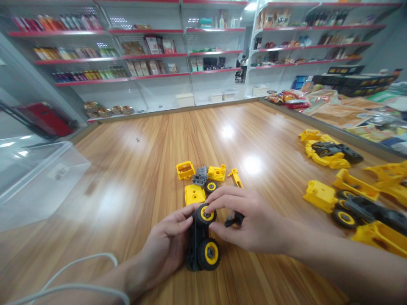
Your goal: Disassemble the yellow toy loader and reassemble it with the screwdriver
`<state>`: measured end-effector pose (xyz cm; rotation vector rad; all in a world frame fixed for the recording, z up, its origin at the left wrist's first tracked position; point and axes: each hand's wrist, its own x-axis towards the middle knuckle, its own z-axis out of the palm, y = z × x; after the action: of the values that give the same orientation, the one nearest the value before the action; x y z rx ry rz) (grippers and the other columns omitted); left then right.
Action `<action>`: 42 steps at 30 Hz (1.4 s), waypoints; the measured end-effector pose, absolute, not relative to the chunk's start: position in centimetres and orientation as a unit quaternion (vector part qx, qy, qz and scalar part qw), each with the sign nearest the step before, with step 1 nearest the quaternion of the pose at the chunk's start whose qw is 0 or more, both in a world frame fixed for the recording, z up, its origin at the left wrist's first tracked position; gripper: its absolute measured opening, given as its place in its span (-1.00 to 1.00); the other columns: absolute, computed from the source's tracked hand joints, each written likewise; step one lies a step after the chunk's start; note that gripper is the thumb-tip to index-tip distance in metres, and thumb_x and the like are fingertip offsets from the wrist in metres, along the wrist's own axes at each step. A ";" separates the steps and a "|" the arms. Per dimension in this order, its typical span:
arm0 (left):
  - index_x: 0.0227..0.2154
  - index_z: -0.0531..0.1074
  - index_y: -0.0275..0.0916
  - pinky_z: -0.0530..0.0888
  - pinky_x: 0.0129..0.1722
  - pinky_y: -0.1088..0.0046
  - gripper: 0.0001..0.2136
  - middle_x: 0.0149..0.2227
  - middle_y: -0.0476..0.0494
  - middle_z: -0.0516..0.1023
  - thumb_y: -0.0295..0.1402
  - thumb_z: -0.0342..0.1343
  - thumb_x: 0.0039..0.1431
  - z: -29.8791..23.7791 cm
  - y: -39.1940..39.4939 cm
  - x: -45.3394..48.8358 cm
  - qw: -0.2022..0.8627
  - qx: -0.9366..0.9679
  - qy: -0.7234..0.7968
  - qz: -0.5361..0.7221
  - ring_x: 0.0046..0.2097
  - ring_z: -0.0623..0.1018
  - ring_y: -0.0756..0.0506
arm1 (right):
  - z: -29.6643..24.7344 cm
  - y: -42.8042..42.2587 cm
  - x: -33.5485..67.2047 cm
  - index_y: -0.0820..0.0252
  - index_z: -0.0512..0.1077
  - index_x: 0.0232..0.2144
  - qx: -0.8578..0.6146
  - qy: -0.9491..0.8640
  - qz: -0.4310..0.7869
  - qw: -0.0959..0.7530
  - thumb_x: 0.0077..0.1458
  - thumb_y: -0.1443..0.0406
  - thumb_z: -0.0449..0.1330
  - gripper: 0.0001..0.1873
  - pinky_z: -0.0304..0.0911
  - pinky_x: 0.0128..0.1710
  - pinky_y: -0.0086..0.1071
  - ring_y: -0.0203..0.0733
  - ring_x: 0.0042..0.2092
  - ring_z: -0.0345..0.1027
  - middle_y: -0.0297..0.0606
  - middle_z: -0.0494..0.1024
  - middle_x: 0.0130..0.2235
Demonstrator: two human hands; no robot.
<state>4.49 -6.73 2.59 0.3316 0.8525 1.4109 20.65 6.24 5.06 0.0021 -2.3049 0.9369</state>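
My left hand (170,237) is closed around a black toy vehicle chassis (191,248), which is tipped so that its wheels face right. Two black tyres with yellow hubs show on that side: an upper wheel (203,217) and a lower wheel (210,253). On the upper one, the fingertips of my right hand (248,212) press at the hub, with the thumb at its lower edge. A small black piece (234,219) shows in the gap between my right thumb and fingers; whether it is held or lies behind them is unclear.
Just beyond my hands lie yellow toy parts (194,194), a grey piece (200,176) and another wheel (211,186). More toy vehicle parts (321,195) spread on the right. A clear plastic box (38,178) stands at left, near a white cable (79,259). Small metal bits (137,140) lie farther back.
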 end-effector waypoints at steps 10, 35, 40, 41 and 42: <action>-0.07 0.54 -0.33 0.44 -0.20 0.40 -0.68 -0.15 -0.28 0.60 -0.48 0.06 0.12 2.2 -6.8 4.1 0.674 0.140 0.377 0.619 -0.21 0.56 -0.14 | 4.3 7.0 20.7 0.26 0.43 -0.16 0.027 -0.889 0.351 0.293 0.12 0.38 0.22 -0.80 0.32 -0.02 -0.38 -0.23 -0.07 0.42 -0.17 0.54 -0.12; -0.15 0.55 -0.27 0.44 -0.21 0.48 -0.73 -0.21 -0.18 0.57 -0.38 0.28 0.03 2.2 -7.0 5.0 0.619 0.214 0.459 0.600 -0.22 0.51 -0.06 | 5.0 7.3 21.3 0.24 0.42 -0.34 -0.046 -0.942 0.267 0.197 0.15 0.37 0.07 -0.88 0.22 -0.27 -0.34 -0.21 -0.28 0.31 -0.21 0.46 -0.32; -0.15 0.55 -0.25 0.44 -0.17 0.46 -0.72 -0.17 -0.19 0.58 -0.37 0.28 0.04 1.9 -7.0 5.0 0.608 0.240 0.469 0.594 -0.17 0.52 -0.09 | 4.8 7.2 21.2 0.26 0.45 -0.34 -0.042 -0.941 0.273 0.195 0.12 0.36 0.11 -0.88 0.23 -0.29 -0.36 -0.22 -0.30 0.34 -0.22 0.50 -0.34; -0.14 0.55 -0.25 0.45 -0.17 0.45 -0.72 -0.17 -0.19 0.58 -0.37 0.28 0.04 1.8 -7.0 5.0 0.607 0.245 0.468 0.593 -0.17 0.52 -0.09 | 4.8 7.2 21.1 0.26 0.45 -0.36 -0.041 -0.939 0.277 0.199 0.11 0.36 0.12 -0.89 0.23 -0.30 -0.36 -0.22 -0.31 0.34 -0.22 0.49 -0.36; -0.14 0.54 -0.24 0.45 -0.17 0.45 -0.72 -0.17 -0.19 0.58 -0.37 0.28 0.04 1.8 -7.1 5.0 0.607 0.251 0.466 0.593 -0.17 0.52 -0.09 | 4.9 7.2 21.1 0.26 0.45 -0.37 -0.040 -0.937 0.280 0.203 0.10 0.36 0.12 -0.89 0.22 -0.31 -0.37 -0.23 -0.33 0.33 -0.23 0.49 -0.38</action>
<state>4.97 -7.07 1.77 0.5806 1.0779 1.3704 21.13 7.19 4.86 -0.1110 -2.6158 0.7822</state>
